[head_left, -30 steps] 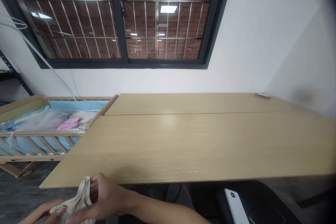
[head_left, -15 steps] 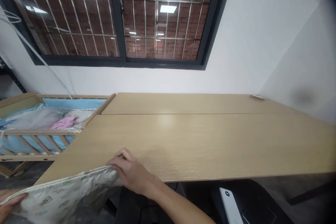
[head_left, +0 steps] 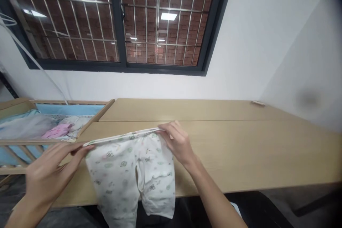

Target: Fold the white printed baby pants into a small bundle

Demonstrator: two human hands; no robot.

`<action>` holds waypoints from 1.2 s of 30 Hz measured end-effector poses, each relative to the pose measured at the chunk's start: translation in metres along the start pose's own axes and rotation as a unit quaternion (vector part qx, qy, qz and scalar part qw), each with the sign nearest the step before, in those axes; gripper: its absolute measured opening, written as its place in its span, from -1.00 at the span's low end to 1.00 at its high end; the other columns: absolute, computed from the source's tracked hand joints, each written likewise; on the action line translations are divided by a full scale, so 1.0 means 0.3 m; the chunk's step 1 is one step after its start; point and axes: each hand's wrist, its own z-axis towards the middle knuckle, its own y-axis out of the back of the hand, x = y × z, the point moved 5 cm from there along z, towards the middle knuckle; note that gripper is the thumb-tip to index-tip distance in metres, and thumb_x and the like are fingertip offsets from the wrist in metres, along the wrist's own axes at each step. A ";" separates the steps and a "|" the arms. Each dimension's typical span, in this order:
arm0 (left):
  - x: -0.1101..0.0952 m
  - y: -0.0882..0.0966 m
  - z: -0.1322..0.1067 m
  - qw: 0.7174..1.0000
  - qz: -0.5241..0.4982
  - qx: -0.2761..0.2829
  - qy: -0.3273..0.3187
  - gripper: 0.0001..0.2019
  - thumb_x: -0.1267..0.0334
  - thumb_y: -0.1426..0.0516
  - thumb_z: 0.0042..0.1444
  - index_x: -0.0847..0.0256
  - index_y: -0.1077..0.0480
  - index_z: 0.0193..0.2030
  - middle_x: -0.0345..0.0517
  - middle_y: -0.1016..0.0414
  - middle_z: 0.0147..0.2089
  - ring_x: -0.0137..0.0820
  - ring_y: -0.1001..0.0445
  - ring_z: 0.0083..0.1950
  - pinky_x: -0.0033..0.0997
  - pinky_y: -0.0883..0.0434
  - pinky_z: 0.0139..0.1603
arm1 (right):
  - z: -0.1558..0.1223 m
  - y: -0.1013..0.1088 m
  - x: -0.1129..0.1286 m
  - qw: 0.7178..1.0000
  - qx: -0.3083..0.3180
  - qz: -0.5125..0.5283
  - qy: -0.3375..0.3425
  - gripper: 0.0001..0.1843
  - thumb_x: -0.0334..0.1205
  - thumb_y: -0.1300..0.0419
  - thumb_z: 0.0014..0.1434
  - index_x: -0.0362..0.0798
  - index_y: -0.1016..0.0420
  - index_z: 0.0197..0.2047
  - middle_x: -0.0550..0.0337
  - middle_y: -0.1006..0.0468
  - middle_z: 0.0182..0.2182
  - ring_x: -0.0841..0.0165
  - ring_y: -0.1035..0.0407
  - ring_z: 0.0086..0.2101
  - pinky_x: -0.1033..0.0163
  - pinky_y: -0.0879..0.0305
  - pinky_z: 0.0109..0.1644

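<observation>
Small white trousers (head_left: pixel 114 171) with a green and grey print hang from both hands, waistband up and legs down. My left hand (head_left: pixel 53 171) pinches the left end of the waistband between thumb and fingers. At the other end, my right hand (head_left: pixel 177 142) grips the waistband, which is pulled nearly straight between the two. The upper part of the trousers is in front of the wooden table (head_left: pixel 240 149); the legs drop past its front edge, and one runs out of the picture at the bottom.
On the left stands a wooden cot (head_left: pixel 104 111) with blue lining, a pink cloth (head_left: pixel 57 130) and other bedding inside. A small pale object (head_left: pixel 258 103) lies at the table's back right. Below the front edge is a black chair-like shape (head_left: pixel 256 210). A barred window (head_left: pixel 160 25) is above.
Both hands have moved up and to the right with the trousers, from below the table's front left edge to over the table. The trousers now hang spread out. The view has tilted slightly upward.
</observation>
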 end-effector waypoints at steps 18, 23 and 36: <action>0.143 -0.938 -0.105 0.908 -0.001 0.340 0.243 -0.82 0.18 -0.04 0.35 0.17 -0.42 -0.08 -0.07 -0.61 -0.18 -0.27 -0.55 -0.15 -0.40 -0.31 -0.26 | -0.302 -0.293 -0.703 0.933 0.173 -0.082 -0.304 -0.82 -0.44 -0.04 0.27 -0.06 -0.44 -0.23 0.09 -0.51 -0.24 0.26 -0.37 -0.14 0.22 -0.25 -0.03; 0.168 -1.032 -0.123 0.908 0.052 0.352 0.221 -0.81 0.23 -0.02 0.37 0.17 -0.44 -0.17 0.01 -0.59 -0.12 -0.20 -0.53 -0.06 -0.34 -0.33 -0.15 | -0.327 -0.357 -0.777 0.917 0.199 -0.169 -0.301 -0.83 -0.39 -0.06 0.32 -0.06 -0.47 -0.12 0.02 -0.48 -0.12 0.23 -0.32 -0.09 0.21 -0.19 0.00; 0.226 -1.216 -0.048 0.897 0.121 0.369 0.211 -0.71 0.20 0.04 0.42 0.23 -0.49 -0.07 0.14 -0.56 -0.03 -0.12 -0.49 0.07 -0.25 -0.36 -0.01 | -0.277 -0.418 -0.996 0.889 0.244 -0.210 -0.326 -0.75 -0.31 -0.03 0.38 -0.02 -0.50 0.00 0.03 -0.46 -0.05 0.27 -0.31 -0.08 0.25 -0.14 0.00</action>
